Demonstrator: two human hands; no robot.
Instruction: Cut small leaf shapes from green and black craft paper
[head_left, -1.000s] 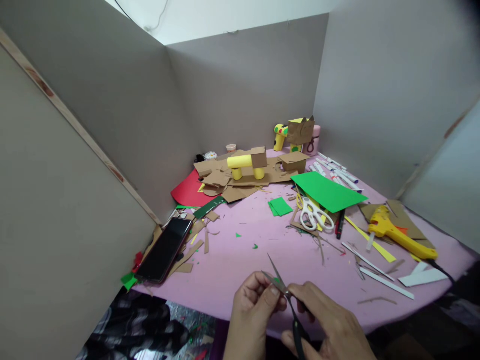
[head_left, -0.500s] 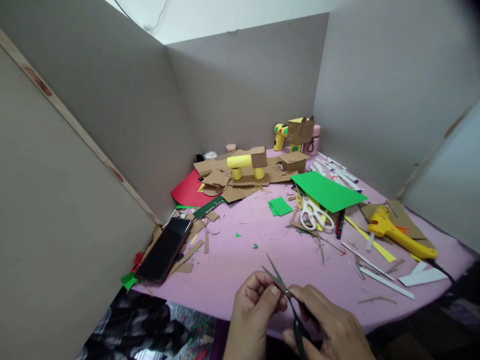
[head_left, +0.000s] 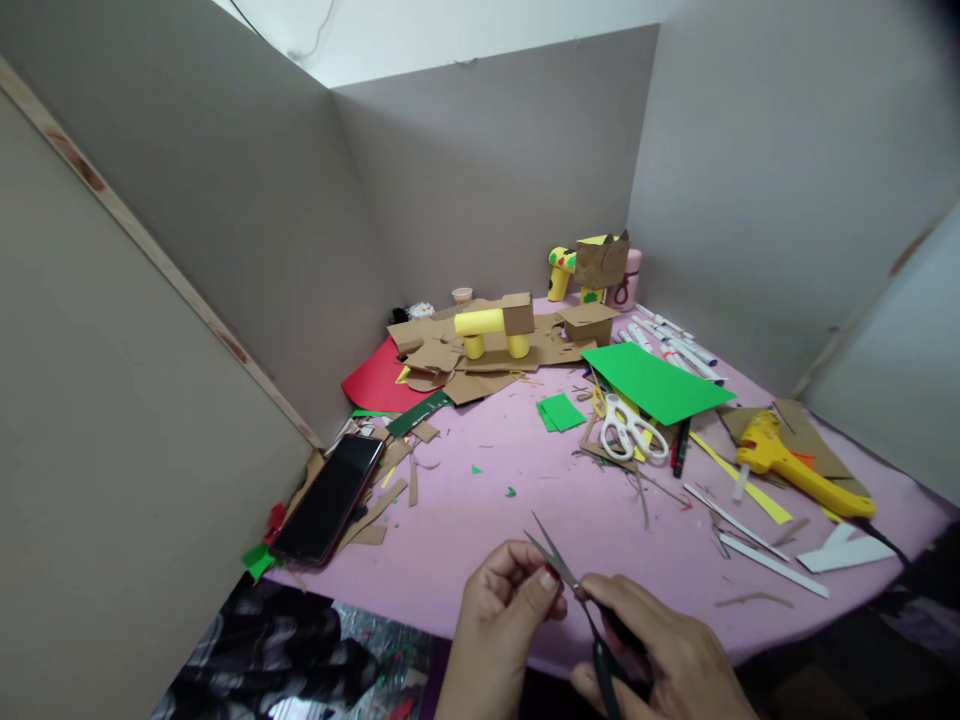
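My right hand point(head_left: 660, 640) grips black-handled scissors point(head_left: 577, 590), whose blades stand slightly apart and point up and to the left. Close against the blades is my left hand point(head_left: 506, 610), its thumb and fingers pinched together. A tiny red piece point(head_left: 553, 571) shows at the left fingertips, mostly hidden by them; its shape is too small to make out. Both hands are over the front edge of the pink-covered table point(head_left: 450, 560). Ahead of them lie small green scraps point(head_left: 511, 492) and two green paper squares point(head_left: 561, 412).
White scissors point(head_left: 632, 430), a green sheet point(head_left: 660, 382) and a yellow glue gun point(head_left: 802, 465) lie at the right. A phone point(head_left: 330, 500) rests on cardboard scraps at the left. Farther back stands a yellow tube figure with a cardboard head point(head_left: 517, 314). Grey panels point(head_left: 495, 180) surround the table.
My left hand has shifted slightly left, and the red piece shows more at its fingertips. The scissors' blades have come a little closer together; the right hand has moved slightly right.
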